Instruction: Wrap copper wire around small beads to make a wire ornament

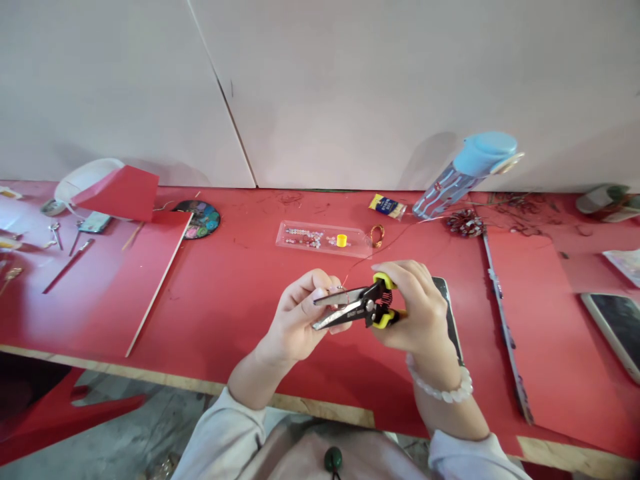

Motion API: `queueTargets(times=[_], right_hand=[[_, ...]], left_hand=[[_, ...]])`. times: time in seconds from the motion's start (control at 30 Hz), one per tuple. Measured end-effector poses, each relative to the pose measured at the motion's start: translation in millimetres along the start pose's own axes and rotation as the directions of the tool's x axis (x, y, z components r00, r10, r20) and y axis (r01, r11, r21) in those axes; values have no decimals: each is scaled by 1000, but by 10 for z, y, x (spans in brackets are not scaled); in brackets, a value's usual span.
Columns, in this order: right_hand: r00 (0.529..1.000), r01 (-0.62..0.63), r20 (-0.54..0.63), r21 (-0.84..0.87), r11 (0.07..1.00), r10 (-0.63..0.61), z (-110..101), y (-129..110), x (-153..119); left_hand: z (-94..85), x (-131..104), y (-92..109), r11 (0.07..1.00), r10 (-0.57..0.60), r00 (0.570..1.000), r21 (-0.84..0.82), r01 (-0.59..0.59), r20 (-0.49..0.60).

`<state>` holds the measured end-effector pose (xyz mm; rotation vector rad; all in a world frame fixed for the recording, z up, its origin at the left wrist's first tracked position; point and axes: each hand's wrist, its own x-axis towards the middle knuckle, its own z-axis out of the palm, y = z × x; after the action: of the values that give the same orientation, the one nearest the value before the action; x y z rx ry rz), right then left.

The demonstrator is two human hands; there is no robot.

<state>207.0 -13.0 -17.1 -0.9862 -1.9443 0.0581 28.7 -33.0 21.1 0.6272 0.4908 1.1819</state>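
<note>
- Spring-loaded snips [369, 306], blades [342, 316] parted, are held above the red surface [240, 287], showing dark metal, a coiled spring [386, 297], pale lettering [354, 313] and yellow-lined handles [385, 320].
- The right hand [419, 308] grasps the snips by those handles.
- The left hand [300, 317], fingers pinched together at the blades, holds a thin reddish wire [356, 263].

The surface [250, 300] is lit fairly brightly and softly, but it is washed by pale glare at nine o'clock and darkened by a shadow below the left hand [300, 317] and right hand [417, 307], toward six. A glint is caught on the lower blade of the snips [370, 305], and a soft wall [400, 80] shadow is seen beside the bottle [456, 179] at two o'clock. The phone [617, 330] past three o'clock is stretched by wide-angle distortion; the beads [306, 238] are slightly blurred.
</note>
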Motion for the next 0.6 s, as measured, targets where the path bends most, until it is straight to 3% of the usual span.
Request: queueTargets(times=[0.6], right_hand=[[1000,24,-14,-33,999,-24,-23,13,11]], left_hand=[[-17,-7,0,1000,-24,999,18,25,-49]])
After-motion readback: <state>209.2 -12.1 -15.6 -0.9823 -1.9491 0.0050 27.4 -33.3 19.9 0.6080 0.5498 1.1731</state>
